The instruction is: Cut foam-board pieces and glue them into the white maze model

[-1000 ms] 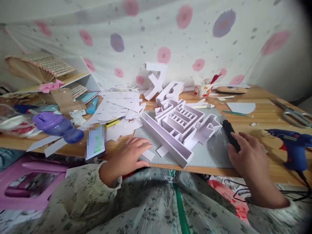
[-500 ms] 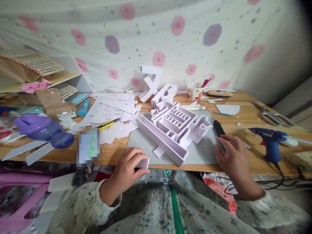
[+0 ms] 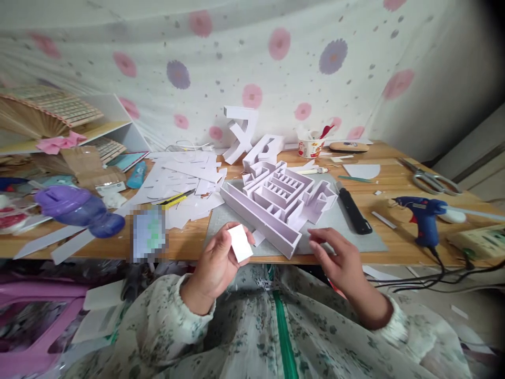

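A small white foam board piece (image 3: 240, 243) is pinched between the thumb and fingers of my left hand (image 3: 215, 264), its flat face turned up. My right hand (image 3: 342, 263) hovers at the front edge of the grey cutting mat (image 3: 365, 243), fingers apart and nothing in them. Between and beyond my hands lies a white foam board structure (image 3: 260, 223) with thin upright walls, shaped like a written character. Part of a white strip (image 3: 258, 238) shows at its front side. To the right on the mat rests a black utility knife (image 3: 353, 210).
A blue glue gun (image 3: 424, 213) with a cord lies at the right, scissors (image 3: 430, 179) behind it. White scraps (image 3: 185, 176), a yellow cutter (image 3: 177, 200) and a purple bottle (image 3: 79, 208) occupy the left. More white board letters (image 3: 240, 134) and a paper cup (image 3: 310, 147) stand behind.
My left hand has turned the board piece face up and moved slightly right. My right hand has left the black utility knife and moved left, toward the middle.
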`<state>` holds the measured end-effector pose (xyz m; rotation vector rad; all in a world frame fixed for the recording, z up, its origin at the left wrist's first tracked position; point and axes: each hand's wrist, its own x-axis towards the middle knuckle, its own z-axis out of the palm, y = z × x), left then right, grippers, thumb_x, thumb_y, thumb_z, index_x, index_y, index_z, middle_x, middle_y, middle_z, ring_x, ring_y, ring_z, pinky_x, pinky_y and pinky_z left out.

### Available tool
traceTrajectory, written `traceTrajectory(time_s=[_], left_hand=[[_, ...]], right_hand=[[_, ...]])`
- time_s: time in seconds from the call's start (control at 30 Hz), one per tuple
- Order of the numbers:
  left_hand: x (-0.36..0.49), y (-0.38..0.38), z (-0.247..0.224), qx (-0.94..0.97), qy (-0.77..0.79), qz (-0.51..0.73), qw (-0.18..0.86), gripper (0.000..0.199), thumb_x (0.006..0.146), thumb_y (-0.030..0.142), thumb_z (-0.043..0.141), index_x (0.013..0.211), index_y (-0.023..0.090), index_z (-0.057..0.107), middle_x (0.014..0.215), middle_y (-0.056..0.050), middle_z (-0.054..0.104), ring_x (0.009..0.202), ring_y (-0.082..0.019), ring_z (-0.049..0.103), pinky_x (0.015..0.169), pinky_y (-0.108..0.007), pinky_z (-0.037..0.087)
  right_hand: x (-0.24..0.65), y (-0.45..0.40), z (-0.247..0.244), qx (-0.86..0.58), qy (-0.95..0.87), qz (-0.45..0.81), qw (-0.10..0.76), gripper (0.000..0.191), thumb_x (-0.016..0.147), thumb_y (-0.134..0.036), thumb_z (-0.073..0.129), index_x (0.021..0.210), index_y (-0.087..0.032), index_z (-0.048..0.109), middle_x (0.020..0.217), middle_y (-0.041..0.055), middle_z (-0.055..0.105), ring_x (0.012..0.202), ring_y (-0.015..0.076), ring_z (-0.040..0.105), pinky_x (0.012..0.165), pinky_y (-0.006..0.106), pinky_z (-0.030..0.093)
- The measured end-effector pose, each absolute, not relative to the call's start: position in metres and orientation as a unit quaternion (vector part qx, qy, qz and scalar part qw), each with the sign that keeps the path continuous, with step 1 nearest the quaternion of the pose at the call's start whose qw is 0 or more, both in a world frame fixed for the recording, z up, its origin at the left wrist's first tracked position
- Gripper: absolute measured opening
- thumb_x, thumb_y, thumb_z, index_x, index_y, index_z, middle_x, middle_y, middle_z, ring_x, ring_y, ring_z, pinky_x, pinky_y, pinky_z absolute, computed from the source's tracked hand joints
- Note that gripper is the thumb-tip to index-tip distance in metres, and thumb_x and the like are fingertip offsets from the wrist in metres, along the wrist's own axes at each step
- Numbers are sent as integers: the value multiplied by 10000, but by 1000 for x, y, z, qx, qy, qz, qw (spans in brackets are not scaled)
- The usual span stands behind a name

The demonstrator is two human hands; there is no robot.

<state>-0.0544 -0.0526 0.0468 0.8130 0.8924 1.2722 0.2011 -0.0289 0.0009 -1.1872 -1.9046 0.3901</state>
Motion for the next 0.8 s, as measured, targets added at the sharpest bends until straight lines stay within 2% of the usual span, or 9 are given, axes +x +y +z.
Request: traceTrajectory(time_s=[0.07,0.2,0.33,0.5,0.57,0.7,0.8], left_hand=[[-54,-53,46,343,387,565,643,521,710,610,731,949,197,522,783,-12,616,606,-98,480,486,-184,350],[-53,-50,45,352,378,578,632,482,715,546,761,960,174,576,788,-43,665,638,-127,547,510,-208,409],[-52,-41,47,381,383,583,608,428,743,496,759,970,164,613,824,-68,700,697,-151,601,577,-229,461],[-43,-33,43,448,369,562,589,426,793,495,714,1057,186,587,845,-57,702,727,-129,599,641,-205,464],[-38,-34,40,480,356,556,579,409,799,472,717,1072,208,566,913,-48,696,746,-122,600,651,-200,469],[-25,-42,39,527,330,537,570,383,761,414,769,1017,210,570,987,-38,676,827,-130,624,719,-208,487],[-17,-47,41,528,299,543,581,372,739,370,798,991,210,575,1019,-33,665,902,-138,635,763,-205,487]], right_hand=[[189,-34,3,-449,-776,179,406,248,930,-312,551,1115,-155,604,930,81,641,824,189,619,734,322,517],[172,-35,-2,-443,-778,127,426,391,884,-376,627,1205,-161,568,865,64,594,747,195,600,658,331,524],[169,-32,-6,-419,-781,147,439,339,901,-291,602,1219,-182,551,889,68,595,755,187,601,657,318,535],[174,-35,2,-383,-771,179,477,302,918,-215,557,1220,-221,534,902,58,600,773,175,599,647,291,523],[175,-36,8,-363,-773,184,487,326,920,-250,563,1242,-231,519,910,56,597,793,182,592,672,307,519],[169,-37,22,-313,-782,243,481,481,896,-444,606,1311,-247,465,960,60,599,804,183,597,695,308,537],[164,-36,29,-304,-784,265,472,411,895,-389,628,1261,-257,495,947,45,623,779,159,615,669,259,540]])
